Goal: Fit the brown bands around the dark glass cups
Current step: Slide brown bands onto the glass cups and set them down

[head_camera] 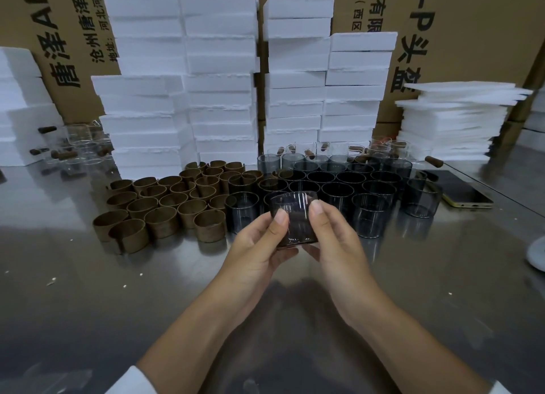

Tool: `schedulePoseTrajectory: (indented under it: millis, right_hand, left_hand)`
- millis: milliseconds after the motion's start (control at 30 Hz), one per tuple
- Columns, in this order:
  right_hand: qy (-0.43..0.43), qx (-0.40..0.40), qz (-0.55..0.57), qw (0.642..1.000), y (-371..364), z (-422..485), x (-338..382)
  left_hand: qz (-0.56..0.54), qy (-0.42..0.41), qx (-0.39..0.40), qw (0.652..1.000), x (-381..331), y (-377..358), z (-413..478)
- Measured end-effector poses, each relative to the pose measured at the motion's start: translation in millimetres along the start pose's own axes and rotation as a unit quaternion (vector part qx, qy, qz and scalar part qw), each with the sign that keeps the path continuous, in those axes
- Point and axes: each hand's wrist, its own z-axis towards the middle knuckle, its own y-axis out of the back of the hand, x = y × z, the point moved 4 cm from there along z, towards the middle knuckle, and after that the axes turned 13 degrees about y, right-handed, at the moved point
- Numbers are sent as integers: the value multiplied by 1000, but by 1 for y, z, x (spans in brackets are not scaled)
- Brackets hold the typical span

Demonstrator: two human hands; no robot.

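Observation:
A dark glass cup [298, 216] is held above the steel table in front of me, its open mouth tilted away. My left hand [259, 246] grips its left side, thumb on the wall. My right hand [333, 237] grips its right side, thumb on the wall near the rim. No band is visible around this cup. Several brown bands [165, 207] stand on end in a cluster to the left. Several more dark glass cups [348, 190] stand in rows behind and to the right of my hands.
Stacks of white foam blocks [221, 77] and cardboard boxes [67, 39] line the back. Clear glass cups [85, 148] with brown handles sit at back left and back right. A phone [460, 190] lies at right, thin foam sheets [454, 122] behind it.

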Motion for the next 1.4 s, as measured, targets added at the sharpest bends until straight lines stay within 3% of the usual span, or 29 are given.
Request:
schedulePoseTrajectory:
  millis: [133,333,467,1000,1233,1400]
  right_hand:
    - [27,0,-30,999,-2,1,2]
    - [20,3,-31,999,-2,-1,1]
    - [4,44,0,999,-1,0,7]
    - [-85,61,78,991,0,-2,1]
    - [-79,46,48,995,-4,-4,0]
    - [-79,44,-3,996,-7,-7,-8]
  left_hand:
    - [31,9,-48,998,2,2,1]
    - [72,1,-43,996,1,-1,-2]
    - [-1,-2,-60,998,0,1,-1]
    - [-76,-17,7,997,-5,3,0]
    - [-31,4,22,999,-1,0,1]
    - [43,21,-64,997,10,1,4]
